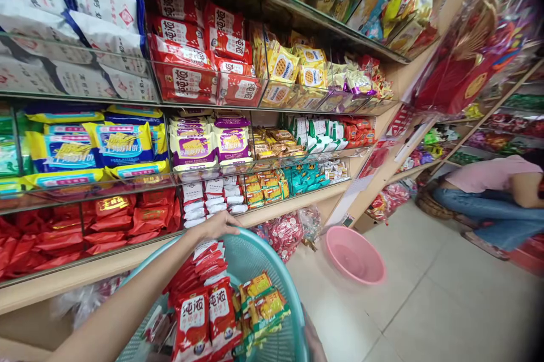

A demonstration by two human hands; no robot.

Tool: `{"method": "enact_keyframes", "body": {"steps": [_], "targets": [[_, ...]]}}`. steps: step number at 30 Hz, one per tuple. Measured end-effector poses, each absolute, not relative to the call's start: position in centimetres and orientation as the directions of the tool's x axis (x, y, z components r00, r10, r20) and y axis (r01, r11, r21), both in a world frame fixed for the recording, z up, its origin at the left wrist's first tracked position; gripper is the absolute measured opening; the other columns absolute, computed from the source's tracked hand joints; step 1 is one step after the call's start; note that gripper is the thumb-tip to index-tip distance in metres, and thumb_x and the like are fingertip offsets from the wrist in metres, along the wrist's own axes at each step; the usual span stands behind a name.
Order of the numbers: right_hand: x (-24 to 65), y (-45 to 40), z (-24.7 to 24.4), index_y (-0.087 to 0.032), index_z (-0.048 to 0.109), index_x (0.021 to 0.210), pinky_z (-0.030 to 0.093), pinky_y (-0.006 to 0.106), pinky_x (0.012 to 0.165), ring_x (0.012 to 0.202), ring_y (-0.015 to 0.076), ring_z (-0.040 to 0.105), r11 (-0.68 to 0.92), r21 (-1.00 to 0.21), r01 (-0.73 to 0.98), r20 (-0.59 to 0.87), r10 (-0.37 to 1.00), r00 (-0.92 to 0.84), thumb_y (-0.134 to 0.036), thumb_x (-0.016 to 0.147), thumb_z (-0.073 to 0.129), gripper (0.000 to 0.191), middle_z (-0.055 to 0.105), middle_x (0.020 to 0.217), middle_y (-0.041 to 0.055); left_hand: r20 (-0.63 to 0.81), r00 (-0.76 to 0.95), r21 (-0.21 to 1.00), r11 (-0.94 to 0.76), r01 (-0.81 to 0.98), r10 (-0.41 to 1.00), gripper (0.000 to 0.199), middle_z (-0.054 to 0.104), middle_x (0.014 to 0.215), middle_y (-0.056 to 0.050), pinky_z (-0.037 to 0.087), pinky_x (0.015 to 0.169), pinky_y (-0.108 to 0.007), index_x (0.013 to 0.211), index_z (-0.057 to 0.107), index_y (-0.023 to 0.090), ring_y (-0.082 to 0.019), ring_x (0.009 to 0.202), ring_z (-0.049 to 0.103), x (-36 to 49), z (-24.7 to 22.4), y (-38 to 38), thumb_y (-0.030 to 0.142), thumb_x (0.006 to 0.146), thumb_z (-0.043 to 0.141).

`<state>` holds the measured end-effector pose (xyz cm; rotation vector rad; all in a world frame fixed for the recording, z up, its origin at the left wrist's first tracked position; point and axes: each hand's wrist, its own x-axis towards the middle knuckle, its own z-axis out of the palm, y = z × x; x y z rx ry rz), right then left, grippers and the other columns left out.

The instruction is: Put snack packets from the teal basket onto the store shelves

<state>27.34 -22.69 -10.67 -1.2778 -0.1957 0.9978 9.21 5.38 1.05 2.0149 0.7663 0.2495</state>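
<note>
A teal plastic basket [293, 299] fills the lower middle of the view. My left hand [219, 226] is closed over its far rim, close to the shelf front. At the near right side of the basket, my right hand [313, 339] grips the outer wall; it is blurred and mostly cut off by the lower edge. Inside lie red-and-white milk biscuit packs [193, 319], a stack of small red packs [211, 264], and yellow-and-green snack packs [266, 308]. Small white packs [215, 203] sit on the lowest shelf just beyond my left hand.
Glass-fronted shelves hold red biscuit packs [187, 76], yellow-and-blue packs [123, 144] and purple soda biscuits [232, 141]. A pink basin [356, 254] stands on the tiled floor [408, 299] near bagged red packs [284, 234]. At the right, another person [488, 197] crouches by more shelves.
</note>
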Motion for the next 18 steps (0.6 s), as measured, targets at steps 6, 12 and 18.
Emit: {"method": "enact_keyframes", "body": {"steps": [6,12,18], "targets": [[33.2,-17.1,-5.9,-0.025,0.041,0.134,0.021,0.042,0.109,0.132,0.0237,0.032,0.029,-1.0,0.008,0.028,0.767,0.641,-0.05,0.079,0.055,0.062,0.04,0.142,0.0062,-0.091,0.77,0.841,-0.365,0.399,0.631,0.038,0.072,0.077,-0.003,0.042,0.065,-0.021,0.086,0.075,0.014,-0.017,0.07,0.058,9.2,0.5,5.5,0.045,0.067,0.065],[37.2,-7.1,-3.3,-0.017,0.044,0.131,0.028,0.043,0.106,0.125,0.0234,0.039,0.21,-0.704,0.679,0.537,0.783,0.314,-0.036,0.084,0.051,0.051,0.047,0.133,0.0124,-0.106,0.772,0.837,-0.363,0.409,0.626,0.04,0.072,0.079,-0.004,0.042,0.065,-0.022,0.09,0.074,0.012,-0.019,0.071,0.06,9.1,0.3,5.6,0.045,0.068,0.064],[38.7,0.5,-1.8,-0.014,0.041,0.132,0.033,0.039,0.102,0.12,0.0219,0.042,0.157,-0.332,0.93,0.587,0.807,0.073,-0.021,0.086,0.041,0.046,0.049,0.127,0.0124,-0.099,0.782,0.845,-0.363,0.393,0.615,0.038,0.072,0.077,-0.003,0.041,0.064,-0.021,0.086,0.074,0.012,-0.018,0.069,0.059,8.9,0.5,5.7,0.045,0.07,0.063]]}}
